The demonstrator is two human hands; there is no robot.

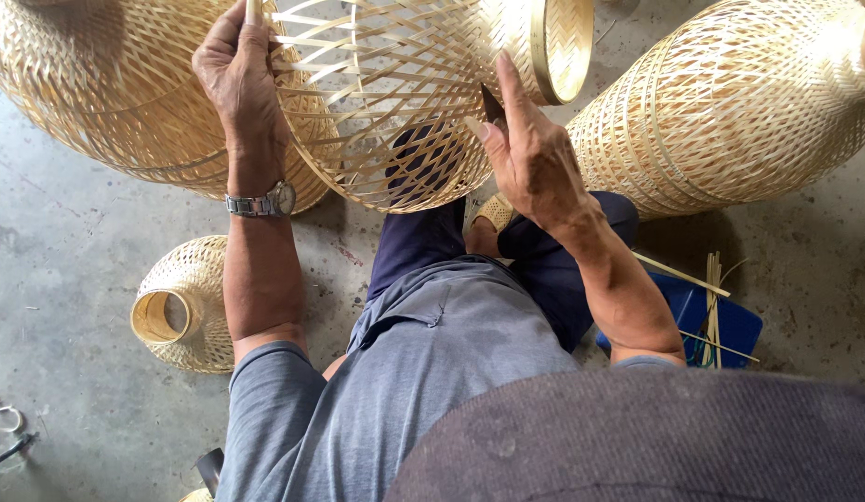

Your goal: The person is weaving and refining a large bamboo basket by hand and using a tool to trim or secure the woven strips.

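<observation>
Closest to us, below the camera, we see our grey shirt (pixel 432 372) and dark trousers (pixel 423 237), with a foot in a woven sandal (pixel 495 212) tucked between the knees. Beside our right leg a blue box (pixel 730 325) sits on the concrete floor (pixel 70 251) with a few loose bamboo strips (pixel 711 297) lying across it. By our left arm a small woven bamboo basket (pixel 186 302) lies on its side, its round ring mouth turned toward us. Further out, our right hand (pixel 530 153) is partly closed around a dark blade (pixel 491 104), the index finger stretched up along the open-weave bamboo frame (pixel 395 102) that hangs over our knees. Our left hand (pixel 237 70), a metal wristwatch (pixel 260 202) on its wrist, is curled shut on the top edge of that same frame, gripping its strips. Behind the frame, a large woven basket (pixel 107 93) rests at the far left, touching it, and another large woven basket (pixel 739 102) lies at the far right.
</observation>
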